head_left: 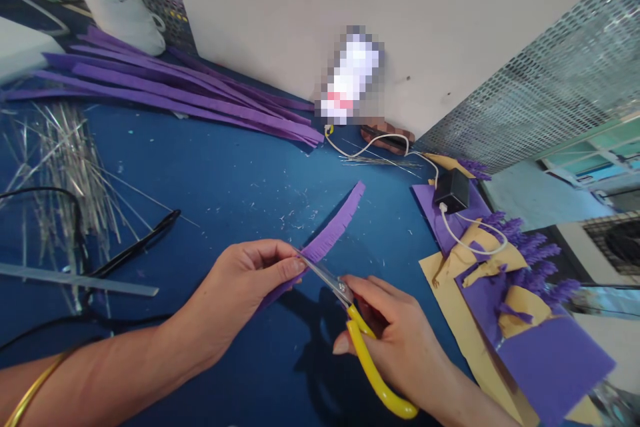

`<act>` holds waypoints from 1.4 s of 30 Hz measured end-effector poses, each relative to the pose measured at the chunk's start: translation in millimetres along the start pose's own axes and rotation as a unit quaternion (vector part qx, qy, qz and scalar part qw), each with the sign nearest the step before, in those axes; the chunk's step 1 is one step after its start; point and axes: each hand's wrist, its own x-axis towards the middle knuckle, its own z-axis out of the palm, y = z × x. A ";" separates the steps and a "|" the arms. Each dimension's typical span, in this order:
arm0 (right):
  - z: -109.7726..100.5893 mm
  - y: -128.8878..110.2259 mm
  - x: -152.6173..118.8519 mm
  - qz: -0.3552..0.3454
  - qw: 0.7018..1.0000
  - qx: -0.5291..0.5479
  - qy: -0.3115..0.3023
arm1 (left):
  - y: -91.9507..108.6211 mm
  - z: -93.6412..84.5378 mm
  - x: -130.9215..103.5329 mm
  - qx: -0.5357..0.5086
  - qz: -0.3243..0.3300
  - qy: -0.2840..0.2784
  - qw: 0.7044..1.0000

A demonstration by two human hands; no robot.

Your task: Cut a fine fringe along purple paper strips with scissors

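Note:
Pinched between thumb and fingers of my left hand [270, 273] is a purple strip [334, 227], its upper part fringed with fine cuts and curving up to the right. The strip's other end runs down behind my left fingers. My right hand [387, 330] is closed around scissors [373, 370] with yellow handles. The metal blades point up and left, and their tips meet the strip's edge beside my left thumb. The blades look nearly closed.
Long purple strips [200, 97] lie at the back left, near a white container [120, 10]. Thin wires [75, 167] and black cables are at the left. A phone [353, 77] leans at the back. Purple flower bundles [525, 307], purple sheets and a black adapter [451, 191] sit at the right.

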 end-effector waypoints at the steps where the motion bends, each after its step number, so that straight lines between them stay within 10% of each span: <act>1: -0.4 -0.1 -0.2 0.002 1.000 0.001 -0.001 | 0.5 0.2 -0.3 -0.001 -0.001 0.000 1.000; 34: -9.4 -8.5 6.7 0.100 0.961 0.222 -0.127 | 0.7 -1.7 -1.4 0.019 -0.030 -0.047 0.998; 42: -8.1 -5.6 5.4 0.108 0.952 0.260 -0.121 | -7.2 -6.0 2.7 -0.121 0.069 0.126 0.982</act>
